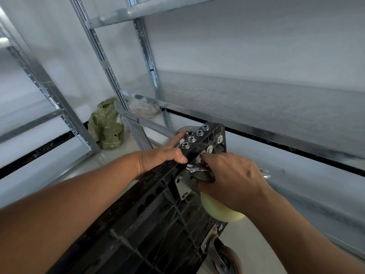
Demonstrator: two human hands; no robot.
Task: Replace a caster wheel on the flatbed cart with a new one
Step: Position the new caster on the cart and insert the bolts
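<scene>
Below the metal shelving [122,91], the black flatbed cart [150,220] stands tipped on its edge with its ribbed underside facing the camera. Near its upper corner sits the new caster wheel [221,211], pale yellow, with its silver mounting plate [182,184] lying flat against the cart's underside. The right hand [231,178] covers the top of this caster: its fingers curl around a silver wrench [199,171], whose head pokes out to the left of the fingertips, just above the plate, while its tail shows past the back of the hand on the right. The yellow wheel itself hangs directly beneath the palm, touching or nearly touching it. The left hand [164,155] grips the cart's upper edge, its thumb pressed onto the near side and its index finger stretched forward beside a row of four flanged nuts [194,136]; the other fingers wrap over the far side, out of sight. Lower on the cart, an older brownish caster [227,258] is mounted near the bottom corner. A green woven sack [105,126] slumps on the floor behind, against the shelving upright.
</scene>
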